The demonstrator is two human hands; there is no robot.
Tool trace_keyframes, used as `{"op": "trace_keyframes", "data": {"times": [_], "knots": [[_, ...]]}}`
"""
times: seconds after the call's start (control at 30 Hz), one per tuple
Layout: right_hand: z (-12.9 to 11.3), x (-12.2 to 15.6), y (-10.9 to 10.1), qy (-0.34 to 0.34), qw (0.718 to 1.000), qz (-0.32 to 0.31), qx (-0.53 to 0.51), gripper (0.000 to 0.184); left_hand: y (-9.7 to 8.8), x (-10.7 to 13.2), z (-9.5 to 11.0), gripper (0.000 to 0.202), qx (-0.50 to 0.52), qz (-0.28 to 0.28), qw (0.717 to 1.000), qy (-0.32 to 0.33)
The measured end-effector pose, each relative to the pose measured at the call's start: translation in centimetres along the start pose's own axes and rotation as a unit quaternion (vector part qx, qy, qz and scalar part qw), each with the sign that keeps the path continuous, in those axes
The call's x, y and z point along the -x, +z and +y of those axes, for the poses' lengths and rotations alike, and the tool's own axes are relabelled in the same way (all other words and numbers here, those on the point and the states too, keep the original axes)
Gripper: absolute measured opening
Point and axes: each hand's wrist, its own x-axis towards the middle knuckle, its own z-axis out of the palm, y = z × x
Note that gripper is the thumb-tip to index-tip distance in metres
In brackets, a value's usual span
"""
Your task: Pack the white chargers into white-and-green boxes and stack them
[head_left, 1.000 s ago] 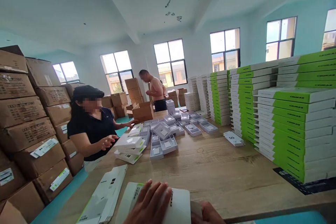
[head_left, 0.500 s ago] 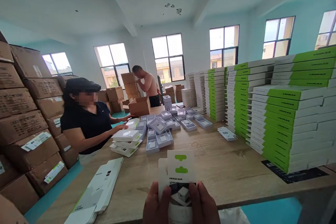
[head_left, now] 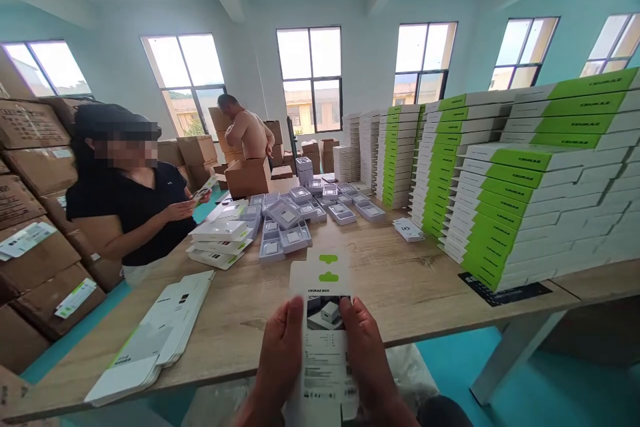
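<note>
Between my hands, over the table's front edge, is a white cardboard box blank (head_left: 325, 353) with green hang-hole marks at its top and a printed charger picture. My left hand (head_left: 281, 347) grips its left edge, thumb on the front. On the right edge, my right hand (head_left: 367, 350) holds it the same way, thumb beside the picture. To the left lies a stack of flat white box blanks (head_left: 155, 333). Beyond my hands, several grey plastic trays (head_left: 295, 238) with small white items are piled on the table.
Tall stacks of white and green boxes (head_left: 520, 213) stand along the right side. A black printed sheet (head_left: 505, 290) and small white cards (head_left: 409, 229) lie near them. At left, a person (head_left: 135, 207) handles a carton; another person (head_left: 250, 133) stands behind a brown box (head_left: 249, 177).
My view has shifted downward and right, showing more of the box blank. The person at left has lifted a printed carton piece off the table. The farther person has lowered their head.
</note>
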Motion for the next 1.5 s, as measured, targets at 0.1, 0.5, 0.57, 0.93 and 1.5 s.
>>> {"op": "trace_keyframes", "data": {"times": [0.1,0.5,0.57,0.93,1.5], "knots": [[0.1,0.6,-0.4,0.023,0.997,-0.059,-0.042,0.040,0.1,-0.2,0.4,0.058,-0.002,-0.015,1.000,0.002],[0.3,0.8,-1.9,0.037,0.996,-0.051,-0.068,0.042,-0.7,-0.8,4.1,0.073,0.077,-0.243,0.964,-0.071],[0.2,0.6,-1.8,0.063,0.989,-0.105,-0.079,0.046,-1.0,-1.2,4.8,0.084,0.052,-0.344,0.935,-0.067],[-7.7,1.1,-2.2,0.098,0.973,-0.189,-0.091,0.068,-0.8,0.2,8.1,0.113,-0.514,-0.288,0.780,0.211],[-6.5,1.8,-3.2,0.099,0.959,-0.241,-0.113,0.051,1.4,2.5,11.2,0.103,-0.640,-0.354,0.642,0.229]]}}
